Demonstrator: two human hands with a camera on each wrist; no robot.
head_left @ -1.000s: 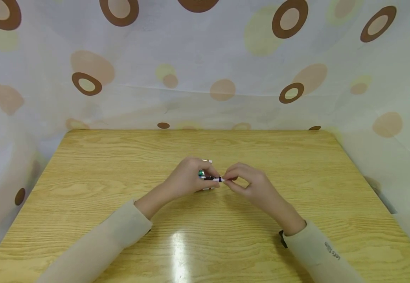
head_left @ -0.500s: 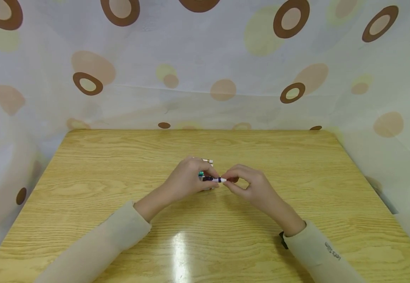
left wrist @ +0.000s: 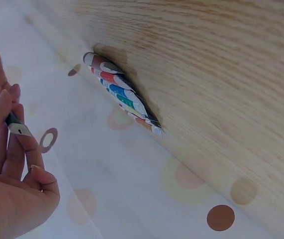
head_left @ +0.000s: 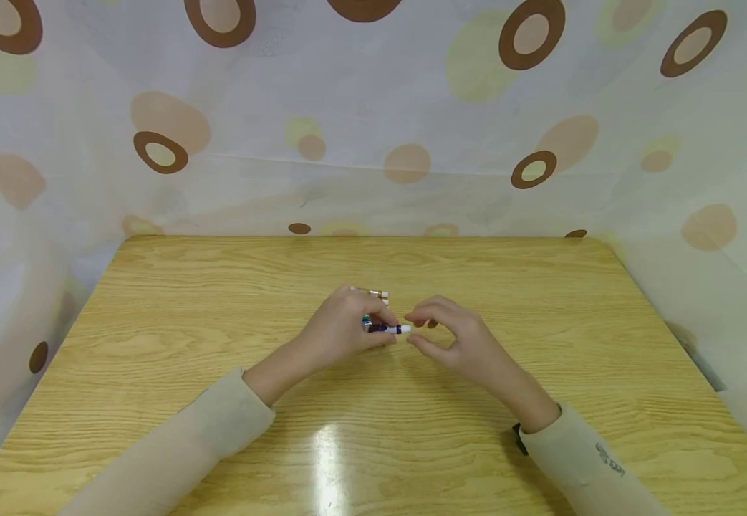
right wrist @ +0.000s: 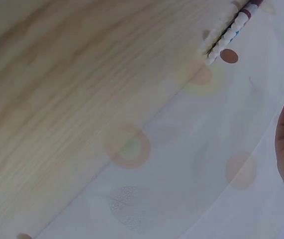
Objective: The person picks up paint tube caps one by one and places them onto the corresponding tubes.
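Purple marker point(head_left: 387, 328) held in left grip point(head_left: 341, 330); right grip point(head_left: 453, 337) now released, fingers relaxed, just beside tip.

Both forearms, in pale beige sleeves, reach forward and angle inward so the hands nearly meet. The left hand point(head_left: 341, 326) is curled, knuckles up, its fingers point(left wrist: 12, 107) and thumb pinched together. The right hand point(head_left: 460, 340) sits just beside it, not touching, its fingers point(head_left: 427, 312) loosely bent and the thumb held apart below them.
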